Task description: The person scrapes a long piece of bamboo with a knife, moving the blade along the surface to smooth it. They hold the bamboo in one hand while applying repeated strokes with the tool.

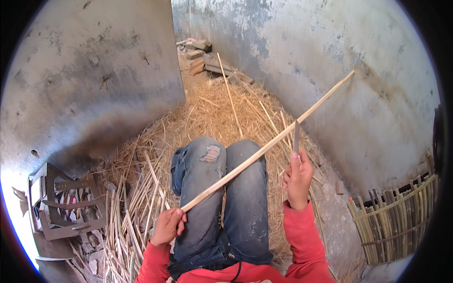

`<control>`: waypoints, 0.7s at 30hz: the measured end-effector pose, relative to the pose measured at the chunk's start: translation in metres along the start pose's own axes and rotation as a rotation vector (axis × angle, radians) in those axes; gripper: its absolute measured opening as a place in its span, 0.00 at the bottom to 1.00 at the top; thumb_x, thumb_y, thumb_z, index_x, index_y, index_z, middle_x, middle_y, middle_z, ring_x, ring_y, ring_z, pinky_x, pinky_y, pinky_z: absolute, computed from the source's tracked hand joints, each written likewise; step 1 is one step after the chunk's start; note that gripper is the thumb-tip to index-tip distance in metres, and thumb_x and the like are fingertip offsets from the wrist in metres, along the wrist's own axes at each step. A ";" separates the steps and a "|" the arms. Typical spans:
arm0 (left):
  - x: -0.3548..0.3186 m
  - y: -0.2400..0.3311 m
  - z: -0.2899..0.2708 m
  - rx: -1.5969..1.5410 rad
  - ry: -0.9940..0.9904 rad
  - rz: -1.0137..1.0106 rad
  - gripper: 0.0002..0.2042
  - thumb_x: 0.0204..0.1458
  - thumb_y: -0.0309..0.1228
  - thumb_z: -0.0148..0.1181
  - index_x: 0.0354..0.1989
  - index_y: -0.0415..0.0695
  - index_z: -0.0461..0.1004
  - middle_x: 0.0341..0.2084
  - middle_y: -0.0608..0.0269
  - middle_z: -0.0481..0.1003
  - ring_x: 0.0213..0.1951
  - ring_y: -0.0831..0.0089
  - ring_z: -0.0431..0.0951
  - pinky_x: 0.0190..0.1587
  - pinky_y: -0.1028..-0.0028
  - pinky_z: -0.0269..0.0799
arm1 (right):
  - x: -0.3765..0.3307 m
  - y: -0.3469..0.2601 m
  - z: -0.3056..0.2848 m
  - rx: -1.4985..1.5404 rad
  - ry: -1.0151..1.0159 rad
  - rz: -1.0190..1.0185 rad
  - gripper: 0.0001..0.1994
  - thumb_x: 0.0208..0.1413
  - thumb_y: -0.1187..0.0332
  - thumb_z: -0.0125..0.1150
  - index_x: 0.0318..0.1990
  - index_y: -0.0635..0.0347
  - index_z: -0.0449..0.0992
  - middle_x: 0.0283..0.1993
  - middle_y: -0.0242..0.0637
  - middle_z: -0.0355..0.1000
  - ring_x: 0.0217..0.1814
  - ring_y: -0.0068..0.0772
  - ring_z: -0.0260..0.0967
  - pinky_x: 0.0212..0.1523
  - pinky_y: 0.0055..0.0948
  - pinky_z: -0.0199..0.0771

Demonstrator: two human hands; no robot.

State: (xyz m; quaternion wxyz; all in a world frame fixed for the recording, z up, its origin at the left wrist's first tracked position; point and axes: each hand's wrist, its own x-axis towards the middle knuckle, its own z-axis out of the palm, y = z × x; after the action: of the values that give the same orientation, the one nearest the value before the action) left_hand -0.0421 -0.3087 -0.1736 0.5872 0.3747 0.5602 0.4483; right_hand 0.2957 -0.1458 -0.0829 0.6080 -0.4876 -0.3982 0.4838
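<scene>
A long pale wooden stick (244, 165), perhaps split bamboo, slants across my lap from lower left to upper right. Its lower end is gripped in my left hand (168, 226), fingers closed around it beside my left thigh. My right hand (299, 178) is closed on the handle of a knife (296, 137), held upright to the right of my knees. The blade's tip region meets the stick or lies just over it; I cannot tell whether it cuts in. The handle is mostly hidden by my fingers.
Straw-like shavings (198, 111) cover the floor ahead. Many loose sticks (127, 226) lie at my left, beside a metal frame (73, 207). A slatted bamboo panel (401, 221) leans at right. Walls (325, 42) stand close on both sides; bricks (197, 66) lie at the back.
</scene>
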 end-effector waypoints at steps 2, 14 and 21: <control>-0.003 -0.004 0.004 -0.028 -0.033 0.018 0.22 0.74 0.44 0.47 0.32 0.39 0.74 0.11 0.68 0.69 0.13 0.83 0.63 0.20 0.80 0.56 | 0.027 0.024 0.001 0.032 0.071 -0.046 0.10 0.68 0.63 0.64 0.45 0.60 0.74 0.21 0.25 0.64 0.14 0.13 0.58 0.11 0.19 0.57; -0.042 0.004 0.060 0.081 -0.228 0.063 0.19 0.72 0.42 0.50 0.43 0.39 0.80 0.21 0.67 0.79 0.21 0.84 0.72 0.26 0.81 0.66 | 0.018 -0.048 0.072 0.320 -0.257 -0.229 0.13 0.69 0.70 0.61 0.33 0.57 0.63 0.46 0.55 0.81 0.39 0.31 0.84 0.16 0.16 0.66; -0.005 0.015 0.132 0.274 -0.133 0.376 0.11 0.67 0.34 0.60 0.44 0.39 0.82 0.30 0.61 0.85 0.31 0.76 0.84 0.35 0.76 0.76 | -0.020 -0.054 0.081 0.144 -0.524 -0.175 0.19 0.64 0.81 0.62 0.30 0.55 0.55 0.53 0.62 0.78 0.53 0.47 0.82 0.32 0.26 0.84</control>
State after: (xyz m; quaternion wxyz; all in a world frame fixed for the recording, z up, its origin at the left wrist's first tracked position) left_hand 0.0877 -0.3004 -0.1453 0.4726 0.5774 0.4962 0.4439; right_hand 0.2248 -0.1518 -0.0131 0.5569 -0.2651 -0.5471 0.5659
